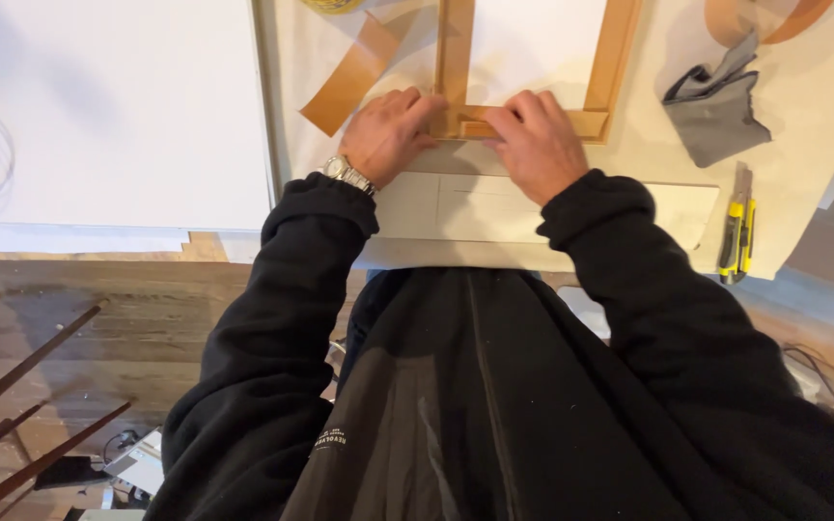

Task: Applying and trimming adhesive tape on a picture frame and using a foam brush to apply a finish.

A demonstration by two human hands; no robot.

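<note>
A wooden frame (610,68) lies on a pale paper-covered table (803,183), its near rail facing me. My left hand (388,133), with a metal wristwatch (347,174), presses on the frame's near left corner. Beside it, my right hand (533,145) rests on the near rail, fingers curled onto the wood and pinching a small wooden piece (475,127). Both arms wear black sleeves. A cream sheet (456,207) lies flat under my wrists.
A brown tape strip (345,82) curls left of the frame. A grey cloth (716,106) and a yellow-and-black utility knife (737,232) lie at the right. A large white board (118,106) fills the left. Wooden floor and dark rods show at lower left.
</note>
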